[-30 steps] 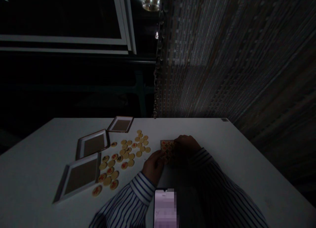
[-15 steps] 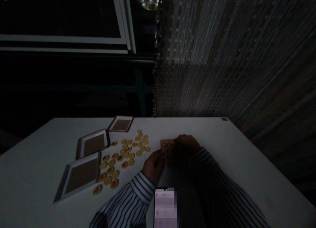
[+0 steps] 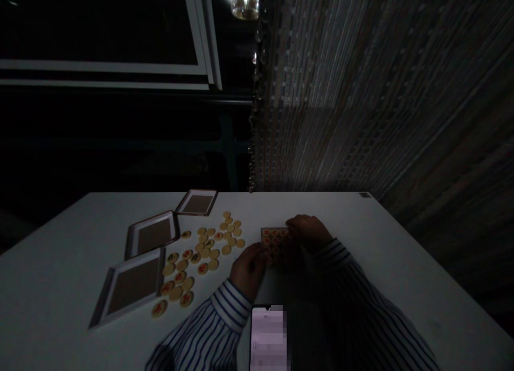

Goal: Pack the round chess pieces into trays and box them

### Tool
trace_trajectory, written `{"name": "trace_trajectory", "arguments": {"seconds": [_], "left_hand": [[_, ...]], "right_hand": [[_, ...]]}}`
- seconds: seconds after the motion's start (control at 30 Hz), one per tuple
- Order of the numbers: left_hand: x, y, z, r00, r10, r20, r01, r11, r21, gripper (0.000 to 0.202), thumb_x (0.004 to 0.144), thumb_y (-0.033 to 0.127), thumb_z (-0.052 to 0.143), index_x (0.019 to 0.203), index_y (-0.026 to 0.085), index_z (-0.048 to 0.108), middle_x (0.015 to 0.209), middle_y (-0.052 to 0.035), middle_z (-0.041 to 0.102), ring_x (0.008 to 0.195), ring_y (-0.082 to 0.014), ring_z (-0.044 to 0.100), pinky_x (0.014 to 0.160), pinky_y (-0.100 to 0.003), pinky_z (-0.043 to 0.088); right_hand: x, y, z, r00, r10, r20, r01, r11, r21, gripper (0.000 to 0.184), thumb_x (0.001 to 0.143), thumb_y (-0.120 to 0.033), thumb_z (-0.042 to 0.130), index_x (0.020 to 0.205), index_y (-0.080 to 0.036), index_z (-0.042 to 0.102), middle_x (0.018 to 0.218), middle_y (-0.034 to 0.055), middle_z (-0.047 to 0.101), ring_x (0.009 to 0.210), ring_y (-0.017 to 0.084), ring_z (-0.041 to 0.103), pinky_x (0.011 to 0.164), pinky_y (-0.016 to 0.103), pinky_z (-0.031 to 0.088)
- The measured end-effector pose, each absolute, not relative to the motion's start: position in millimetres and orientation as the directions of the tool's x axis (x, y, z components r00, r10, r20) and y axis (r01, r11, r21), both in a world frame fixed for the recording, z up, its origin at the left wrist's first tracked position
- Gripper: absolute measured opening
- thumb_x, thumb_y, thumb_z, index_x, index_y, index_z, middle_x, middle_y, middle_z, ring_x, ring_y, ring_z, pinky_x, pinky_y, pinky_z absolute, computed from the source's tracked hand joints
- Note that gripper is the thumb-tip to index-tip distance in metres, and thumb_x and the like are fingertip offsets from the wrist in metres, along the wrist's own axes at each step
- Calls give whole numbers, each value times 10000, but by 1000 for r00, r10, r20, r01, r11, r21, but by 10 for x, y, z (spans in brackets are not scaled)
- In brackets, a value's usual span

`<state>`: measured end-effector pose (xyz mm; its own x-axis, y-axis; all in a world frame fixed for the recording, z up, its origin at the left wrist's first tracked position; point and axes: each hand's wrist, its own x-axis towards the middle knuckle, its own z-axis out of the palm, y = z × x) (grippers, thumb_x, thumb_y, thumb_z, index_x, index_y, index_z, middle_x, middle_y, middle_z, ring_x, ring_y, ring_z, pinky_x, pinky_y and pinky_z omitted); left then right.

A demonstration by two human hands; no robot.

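Observation:
In the head view a small shallow box stands on the white table, filled with rows of round Chinese chess pieces, several marked in red. My left hand is closed at the box's near left edge, its thumb and fingers pinched together there. Around the far right corner of the box, my right hand has its fingers curled down; shadow hides its fingertips. Loose chess pieces lie scattered left of my left hand, some face down, others showing red or dark characters.
Three shallow open trays or lids lie on the left: a near one, a middle one and a far one. A lit phone is at the near edge of view. Behind the white table hangs a string curtain.
My right hand has shifted slightly right and uncovers more of the pieces in the box's far row. My left hand stays almost in place. The loose pieces have not moved.

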<state>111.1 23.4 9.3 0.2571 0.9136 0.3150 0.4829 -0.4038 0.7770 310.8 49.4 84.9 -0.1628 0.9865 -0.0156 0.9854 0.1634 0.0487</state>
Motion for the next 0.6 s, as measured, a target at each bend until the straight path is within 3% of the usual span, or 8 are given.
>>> {"name": "trace_trajectory", "arguments": {"seconds": [0.4,0.6], "left_hand": [[750,311,194,-3,929,369,394,-338,855,267,741,308,499,932,162,615,1020,-91,623,982,-203,559,899,-400,424],[471,244,143,36,898,438,473,-402,784,280,740,319,500,959,175,598,1009,-88,624,969,-200,565,878,-387,446]], "right_hand": [[3236,418,1003,-153,973,173,987,158,-13,302,839,-243,348,1019,-211,588,989,46,627,914,148,550,798,257,360],[3195,376,1057,-155,971,185,986,163,-34,312,839,-253,343,1027,-204,588,993,51,626,921,148,547,804,254,356]]}}
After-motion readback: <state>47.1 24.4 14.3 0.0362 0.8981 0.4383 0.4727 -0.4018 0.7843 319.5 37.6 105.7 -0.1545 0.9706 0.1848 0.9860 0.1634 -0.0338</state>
